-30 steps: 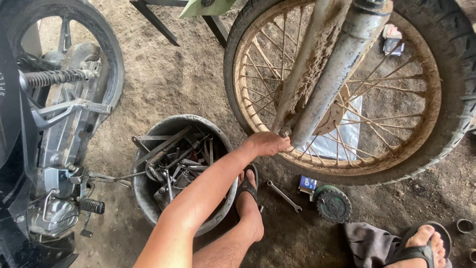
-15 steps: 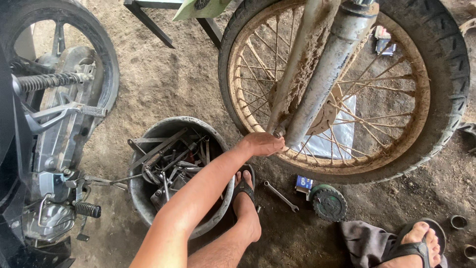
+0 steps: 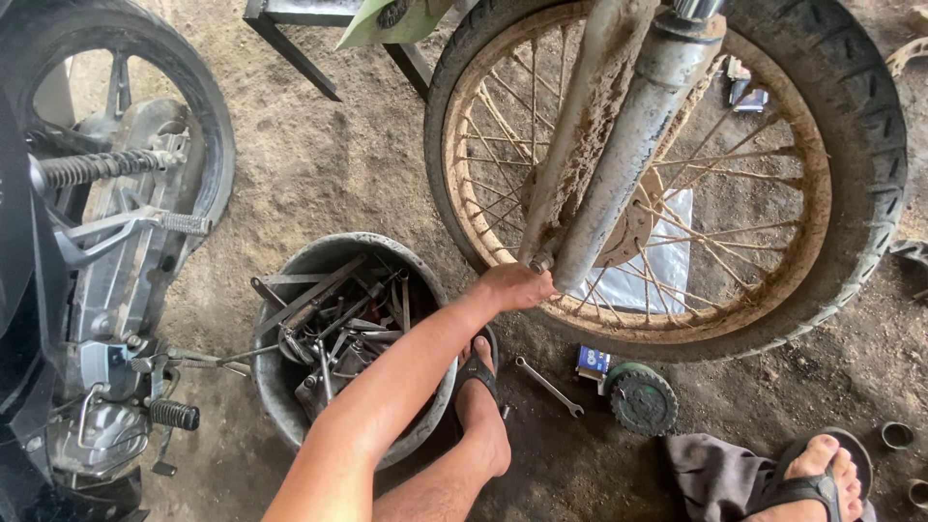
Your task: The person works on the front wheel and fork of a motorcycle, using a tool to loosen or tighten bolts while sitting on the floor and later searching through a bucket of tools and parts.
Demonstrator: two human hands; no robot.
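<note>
Hand (image 3: 517, 286), seemingly left, grips one fork (image 3: 619, 174); two wheels, one bucket (image 3: 290, 387).

A small blue-and-white box (image 3: 593, 362) lies on the ground, lower centre-right. A second small blue packet (image 3: 744, 92) sits behind the spokes, upper right.

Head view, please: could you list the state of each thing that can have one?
Left hand: reaching to the bottom of the fork, fingers hidden.
Front wheel: upright in the fork, muddy.
Fork legs: caked with dirt.
Bucket: upright, full of tools.
Wrench: lying loose on the ground.
Right hand: out of view.
</note>
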